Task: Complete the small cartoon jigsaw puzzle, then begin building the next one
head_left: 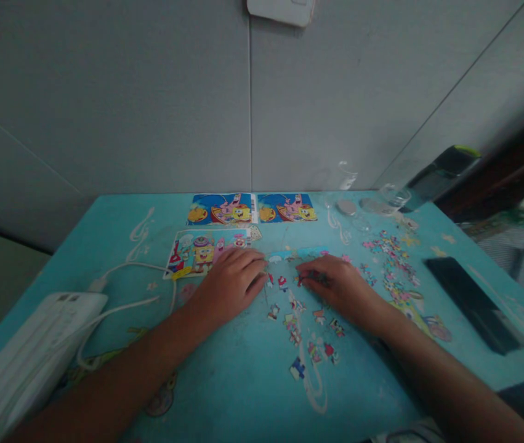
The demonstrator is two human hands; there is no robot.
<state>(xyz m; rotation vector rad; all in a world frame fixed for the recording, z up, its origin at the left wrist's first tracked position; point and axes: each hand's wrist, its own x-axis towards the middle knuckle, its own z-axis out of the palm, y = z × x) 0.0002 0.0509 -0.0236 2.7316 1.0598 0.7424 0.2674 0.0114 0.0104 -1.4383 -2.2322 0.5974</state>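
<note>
- Two bare hands rest on a turquoise table (pixel 243 363): the left hand (pixel 231 283) lies flat, fingers loosely spread and holding nothing, its fingertips at the edge of a partly built cartoon puzzle (pixel 201 251).
- Right hand (pixel 335 284) lies palm down, fingertips pinched on a small puzzle piece (pixel 305 280) on the table between the two hands.
- Loose pieces (pixel 310 335) lie scattered between and below the hands; a second scatter (pixel 391 258) spreads to the right.
- Two printed picture cards (pixel 252 208) lie side by side at the far edge, by the grey wall.
- White power strip (pixel 26 363) with its cable sits at the left; a dark phone (pixel 474 304) lies at the right.
</note>
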